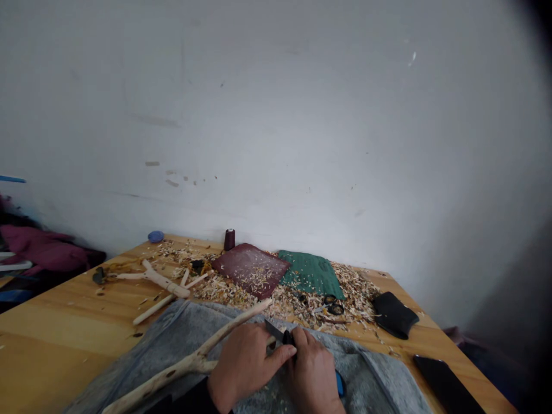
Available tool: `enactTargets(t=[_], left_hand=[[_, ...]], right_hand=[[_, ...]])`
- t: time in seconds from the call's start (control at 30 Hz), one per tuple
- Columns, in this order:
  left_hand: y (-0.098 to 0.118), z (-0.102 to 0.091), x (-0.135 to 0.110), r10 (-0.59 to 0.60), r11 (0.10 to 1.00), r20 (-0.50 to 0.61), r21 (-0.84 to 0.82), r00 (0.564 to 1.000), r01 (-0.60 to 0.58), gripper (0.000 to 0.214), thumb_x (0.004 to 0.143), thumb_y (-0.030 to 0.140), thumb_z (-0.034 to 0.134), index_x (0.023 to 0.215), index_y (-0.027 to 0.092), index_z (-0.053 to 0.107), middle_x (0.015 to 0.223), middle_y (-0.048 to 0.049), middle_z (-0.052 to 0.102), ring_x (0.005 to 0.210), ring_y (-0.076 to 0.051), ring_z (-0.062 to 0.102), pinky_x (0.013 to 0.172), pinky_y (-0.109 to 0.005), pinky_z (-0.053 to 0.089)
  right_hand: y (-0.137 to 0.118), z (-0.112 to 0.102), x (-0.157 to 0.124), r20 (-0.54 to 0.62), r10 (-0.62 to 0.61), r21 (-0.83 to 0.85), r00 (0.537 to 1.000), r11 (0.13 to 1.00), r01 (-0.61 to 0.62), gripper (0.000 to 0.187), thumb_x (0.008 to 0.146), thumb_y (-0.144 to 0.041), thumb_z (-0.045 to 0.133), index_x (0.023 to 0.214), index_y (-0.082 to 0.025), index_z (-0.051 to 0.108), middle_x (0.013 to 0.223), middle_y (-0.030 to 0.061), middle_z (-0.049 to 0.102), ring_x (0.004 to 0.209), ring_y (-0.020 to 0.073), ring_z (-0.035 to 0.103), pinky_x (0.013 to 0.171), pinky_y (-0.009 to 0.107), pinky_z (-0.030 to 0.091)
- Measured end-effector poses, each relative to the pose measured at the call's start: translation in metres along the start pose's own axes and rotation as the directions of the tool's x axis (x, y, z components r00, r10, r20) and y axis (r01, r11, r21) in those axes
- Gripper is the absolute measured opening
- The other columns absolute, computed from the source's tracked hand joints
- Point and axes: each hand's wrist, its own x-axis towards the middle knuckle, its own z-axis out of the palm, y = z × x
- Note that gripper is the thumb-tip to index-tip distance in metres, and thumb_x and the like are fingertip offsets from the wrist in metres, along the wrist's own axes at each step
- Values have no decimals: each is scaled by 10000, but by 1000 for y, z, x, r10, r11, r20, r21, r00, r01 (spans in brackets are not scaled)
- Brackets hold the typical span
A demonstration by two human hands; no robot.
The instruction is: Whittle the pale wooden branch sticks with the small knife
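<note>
A peeled, forked branch (202, 352) slants from the lower left up toward the middle, over a grey cloth (185, 328). My left hand (241, 362) is closed around one prong of the fork, its thumb stretched across toward the knife. In my closed right hand (314, 371) is a knife with a dark blade (274, 330), pointing up and left beside my left fingers. Most of the handle is hidden by my fingers. A blue and black piece (340, 384) shows at the right hand's outer side; I cannot tell whether it belongs to the knife.
Wood shavings (357, 287) cover the back of the wooden table (56, 333). Among them lie a maroon sheet (250, 267), a green sheet (313, 273) and scissors (332, 306). Peeled branches (161, 282) lie left, a thread spool (230, 239) behind, a black phone (446, 382) right.
</note>
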Motion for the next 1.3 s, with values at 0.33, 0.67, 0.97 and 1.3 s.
enactTargets(t=[0.33,0.67,0.97,1.3], left_hand=[[-2,-2,0,86,996,38,29,996,-88,352,936,462,531,828,223,766,881,-64,792,867,-264,728,727,-332,480],[5,1,-2,1,996,24,90,1000,-3,476,969,514,427,835,215,773,860,-101,791,834,-277,732,711,-347,485],[7,6,-1,0,999,0,45,1000,0,361,969,412,456,919,222,759,940,-82,790,906,-276,729,774,-350,508],[8,15,1,-29,986,-8,161,1000,30,480,1015,475,349,943,193,732,865,-124,788,829,-298,747,696,-352,505]], right_hand=[[-1,1,0,36,16,-6,999,1000,-16,194,780,-45,547,811,-233,509,721,13,678,685,201,681,604,272,367],[-9,-15,7,210,130,-34,969,992,-125,177,853,-30,518,886,-199,559,827,69,725,790,222,725,642,276,422],[-13,-20,10,245,193,-115,950,979,-170,216,857,1,495,896,-197,575,843,79,739,788,217,736,630,261,441],[-9,-23,11,254,235,-131,938,969,-207,208,892,-19,454,919,-197,559,853,83,735,754,231,741,573,272,424]])
